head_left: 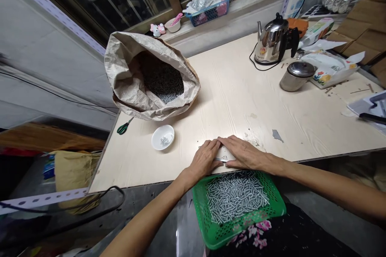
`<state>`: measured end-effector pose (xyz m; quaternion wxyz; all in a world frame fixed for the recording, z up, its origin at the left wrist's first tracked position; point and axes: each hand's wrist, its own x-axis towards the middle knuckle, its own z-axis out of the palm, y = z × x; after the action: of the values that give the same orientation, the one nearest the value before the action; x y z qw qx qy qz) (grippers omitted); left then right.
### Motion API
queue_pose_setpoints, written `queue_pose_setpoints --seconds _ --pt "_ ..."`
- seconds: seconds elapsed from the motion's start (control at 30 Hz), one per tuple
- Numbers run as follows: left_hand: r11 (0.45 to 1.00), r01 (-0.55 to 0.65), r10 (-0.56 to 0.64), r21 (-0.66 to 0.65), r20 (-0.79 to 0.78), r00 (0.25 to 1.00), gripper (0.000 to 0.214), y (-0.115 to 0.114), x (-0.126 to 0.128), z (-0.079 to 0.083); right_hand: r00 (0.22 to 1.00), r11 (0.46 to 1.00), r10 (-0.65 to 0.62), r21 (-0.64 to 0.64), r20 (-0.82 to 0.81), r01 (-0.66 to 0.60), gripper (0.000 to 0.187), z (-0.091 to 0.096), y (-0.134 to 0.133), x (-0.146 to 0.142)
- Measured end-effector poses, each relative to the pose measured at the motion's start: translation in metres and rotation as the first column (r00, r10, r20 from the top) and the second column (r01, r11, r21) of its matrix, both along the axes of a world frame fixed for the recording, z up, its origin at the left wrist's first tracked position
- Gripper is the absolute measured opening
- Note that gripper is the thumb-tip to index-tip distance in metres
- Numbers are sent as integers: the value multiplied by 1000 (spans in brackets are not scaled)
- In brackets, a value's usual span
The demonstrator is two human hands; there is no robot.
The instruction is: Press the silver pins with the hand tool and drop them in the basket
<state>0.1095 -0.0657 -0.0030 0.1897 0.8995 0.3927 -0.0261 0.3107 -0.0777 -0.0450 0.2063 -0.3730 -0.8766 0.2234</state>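
Observation:
My left hand [205, 156] and my right hand [243, 153] rest on the table near its front edge. Their fingertips meet at the far side and the thumbs come close together, framing a small patch of tabletop. Fingers lie stretched along the surface, with each thumb spread away from them. A thin, shiny metallic strip or row of small pieces [222, 160] shows between the thumbs; its kind is unclear. Just below the hands, a green plastic basket [202, 225] holds a heap of small silvery metal pins or screws [238, 196].
A large sack [120, 64] of similar metal pieces stands open at the back left. Nearby are a white bowl [163, 132] with a few pieces and green-handled scissors [123, 128]. A kettle [271, 40], a lidded metal cup [294, 80] and a tissue pack [334, 68] occupy the right.

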Motion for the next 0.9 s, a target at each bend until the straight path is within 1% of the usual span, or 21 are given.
queue_pose_setpoints --seconds 0.07,0.13,0.2,0.27,0.37,0.47,0.53,0.57,0.63,0.73,0.8,0.83,0.87,0.9 --pt "1000 26 -27 -15 -55 998 68 7 1 -3 997 998 -66 -6 35 66 73 6 -4 4" --pt "1000 20 -21 -11 -92 996 68 11 1 -3 993 995 -93 -22 77 95 63 14 -7 8" --pt "1000 20 -20 0 -98 995 61 11 1 -1 990 997 -73 -26 117 76 54 20 -8 9" --pt "1000 16 -15 12 -78 997 47 10 2 -1 986 998 -61 0 152 61 43 22 -8 7" --pt "999 -32 32 12 -44 998 29 8 2 -2 972 994 -97 70 215 84 31 14 -6 -3" --pt "994 -106 106 9 -29 994 20 8 0 -5 949 986 -136 130 285 103 21 -2 -1 -13" --pt "987 -159 159 14 -15 987 14 8 -1 -8 953 984 -127 153 274 86 13 -11 5 -18" --pt "982 -185 186 18 -5 983 13 8 -1 -10 961 985 -110 157 256 71 11 -13 8 -19" --pt "972 -233 232 29 24 972 14 9 -1 -14 970 987 -78 157 229 42 13 -15 16 -21" --pt "959 -278 275 49 58 960 15 10 2 -18 965 988 -60 150 256 22 18 -10 26 -23" --pt "942 -327 322 71 75 944 12 10 1 -19 964 986 -64 165 259 21 14 -4 29 -22" --pt "929 -360 352 81 96 931 16 10 -2 -18 967 983 -69 182 245 24 11 -1 28 -21" --pt "913 -397 384 90 130 914 27 10 -6 -16 972 979 -75 204 223 29 13 2 27 -19" --pt "894 -438 417 96 178 891 39 8 -11 -14 977 973 -80 226 196 34 20 4 25 -17"
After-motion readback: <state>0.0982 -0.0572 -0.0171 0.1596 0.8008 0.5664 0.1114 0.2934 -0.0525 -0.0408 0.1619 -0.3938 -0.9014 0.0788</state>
